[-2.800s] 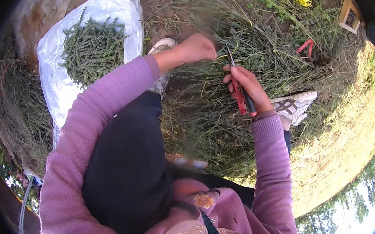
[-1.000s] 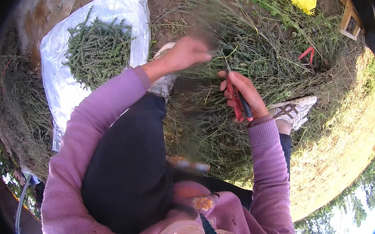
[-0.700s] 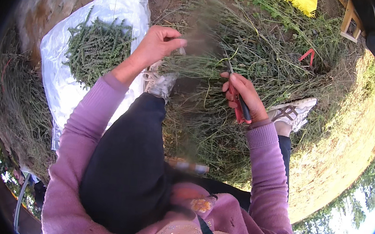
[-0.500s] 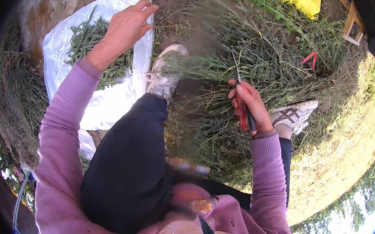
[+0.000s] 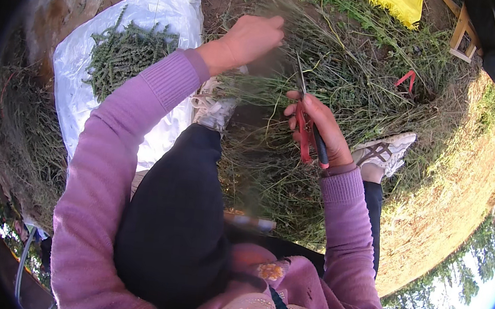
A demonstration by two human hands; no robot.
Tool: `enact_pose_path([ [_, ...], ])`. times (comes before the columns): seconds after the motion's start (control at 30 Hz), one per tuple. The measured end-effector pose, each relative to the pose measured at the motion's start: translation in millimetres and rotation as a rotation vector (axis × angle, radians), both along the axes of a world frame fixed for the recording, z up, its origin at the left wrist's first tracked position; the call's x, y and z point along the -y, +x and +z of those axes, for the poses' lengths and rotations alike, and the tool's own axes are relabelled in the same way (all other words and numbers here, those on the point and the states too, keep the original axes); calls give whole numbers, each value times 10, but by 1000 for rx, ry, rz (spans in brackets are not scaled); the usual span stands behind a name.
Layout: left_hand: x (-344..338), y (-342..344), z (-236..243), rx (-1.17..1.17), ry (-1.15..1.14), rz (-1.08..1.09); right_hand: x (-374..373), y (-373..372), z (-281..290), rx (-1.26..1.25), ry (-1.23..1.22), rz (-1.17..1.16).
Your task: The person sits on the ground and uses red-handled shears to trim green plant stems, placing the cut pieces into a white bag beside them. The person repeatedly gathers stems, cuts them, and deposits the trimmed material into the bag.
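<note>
Left hand [image 5: 251, 39], fingers curled, grasps stems in the grass pile [image 5: 349, 87] at upper centre; right hand [image 5: 315, 131] grips red-handled shears [image 5: 306, 130], white sack [image 5: 118, 70] lying upper left.

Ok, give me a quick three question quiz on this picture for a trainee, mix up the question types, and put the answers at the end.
1. True or false: the right hand holds red-handled shears.
2. Multiple choice: what lies on the white plastic sheet? A) a pile of cut green sprigs B) a heap of stones C) a folded blanket
3. Fill in: the left hand reaches into the heap of long green ____ in front of the knees.

Key
1. True; blades point up toward the stems.
2. A; the cut green sprigs sit on the sheet's upper part.
3. stems
</note>
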State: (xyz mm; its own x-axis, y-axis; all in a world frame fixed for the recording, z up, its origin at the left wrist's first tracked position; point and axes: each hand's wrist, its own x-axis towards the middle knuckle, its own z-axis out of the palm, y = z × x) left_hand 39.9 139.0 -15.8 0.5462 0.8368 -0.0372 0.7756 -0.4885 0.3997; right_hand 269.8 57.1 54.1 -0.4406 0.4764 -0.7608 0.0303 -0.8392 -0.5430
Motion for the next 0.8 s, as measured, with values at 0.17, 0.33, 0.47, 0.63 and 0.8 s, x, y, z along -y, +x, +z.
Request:
enact_pose_path([
  [0.17,101,15,208,-88,-145,28,-134,-188,-81,-13,-24,-46],
  [0.33,177,-57,127,35,-316,134,-298,-125,-108,-14,17,-156],
  [0.47,254,-80,-316,66,-183,68,-261,157,-30,-58,58,-219],
  [0.63,210,163,-531,10,-183,7,-5,314,50,-39,15,-317],
  [0.8,221,235,-514,31,-182,40,108,389,101,-60,5,-336],
])
